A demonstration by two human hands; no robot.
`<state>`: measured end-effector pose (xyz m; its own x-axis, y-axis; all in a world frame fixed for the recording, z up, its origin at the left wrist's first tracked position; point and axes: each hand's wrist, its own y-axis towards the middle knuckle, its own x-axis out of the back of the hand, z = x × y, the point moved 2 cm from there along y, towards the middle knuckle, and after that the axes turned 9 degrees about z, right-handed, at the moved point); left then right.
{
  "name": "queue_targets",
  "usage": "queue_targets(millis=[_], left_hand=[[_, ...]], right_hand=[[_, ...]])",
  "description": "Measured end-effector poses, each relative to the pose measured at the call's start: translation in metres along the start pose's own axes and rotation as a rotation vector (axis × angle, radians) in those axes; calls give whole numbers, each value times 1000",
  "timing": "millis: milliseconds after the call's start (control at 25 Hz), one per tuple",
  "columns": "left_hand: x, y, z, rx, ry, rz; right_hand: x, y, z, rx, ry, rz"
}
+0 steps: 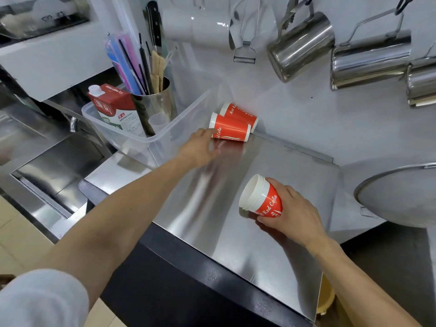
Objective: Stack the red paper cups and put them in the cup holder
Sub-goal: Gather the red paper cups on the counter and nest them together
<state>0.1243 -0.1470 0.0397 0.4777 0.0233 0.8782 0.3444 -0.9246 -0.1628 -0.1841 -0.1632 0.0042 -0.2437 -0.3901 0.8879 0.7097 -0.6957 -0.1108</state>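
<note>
Milk carton (115, 109) and straw canister (153, 102) inside clear bin (165, 135). Beside bin: two lying red cups (232, 129), touched by open left hand (198, 147). Nested cup stack (260, 199) gripped in right hand (292, 213).

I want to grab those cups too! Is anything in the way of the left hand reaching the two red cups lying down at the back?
Nothing visible blocks it. The left hand already has its fingertips at the rim end of the nearer lying cup, with the second cup just behind. The clear plastic bin sits beside the hand, not across its path.
</note>
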Motion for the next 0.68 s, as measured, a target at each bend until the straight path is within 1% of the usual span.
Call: queue_targets(millis=[240,400,560,680], left_hand=[[26,62,-23,-64,352,-10],[28,76,-27,-53,565,43],[28,76,-30,-19,696,58],[25,71,-27,-14,725,72]], right_hand=[[-3,2,-2,-22,-15,-39],[-4,0,-2,-21,-32,-72],[-6,0,-1,-22,-54,-87],[-6,-2,0,-18,-60,-102]])
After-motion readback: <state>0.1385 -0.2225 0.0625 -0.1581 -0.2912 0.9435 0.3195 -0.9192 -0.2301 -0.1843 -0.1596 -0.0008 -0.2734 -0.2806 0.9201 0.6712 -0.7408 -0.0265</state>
